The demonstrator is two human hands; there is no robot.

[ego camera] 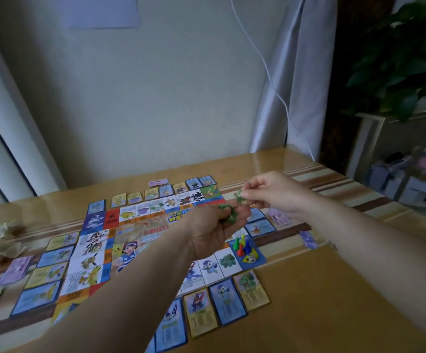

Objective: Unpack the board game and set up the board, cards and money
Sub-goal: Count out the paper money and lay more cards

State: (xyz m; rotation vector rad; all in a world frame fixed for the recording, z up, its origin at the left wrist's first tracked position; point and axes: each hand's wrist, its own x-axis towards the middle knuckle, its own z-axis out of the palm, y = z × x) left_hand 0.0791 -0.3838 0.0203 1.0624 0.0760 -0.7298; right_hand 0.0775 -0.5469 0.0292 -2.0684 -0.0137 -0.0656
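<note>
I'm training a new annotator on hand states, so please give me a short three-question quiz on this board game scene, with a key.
1. Multiple choice: what does the right hand pinch?
A) a purple banknote
B) a small green plastic piece
C) a blue card
2. True or false: the left hand holds nothing.
3. Short answer: where do the coloured pawns stand?

Key
1. B.
2. False: it is palm up, cupping green pieces.
3. On the blue corner square of the board, next to the die.
</note>
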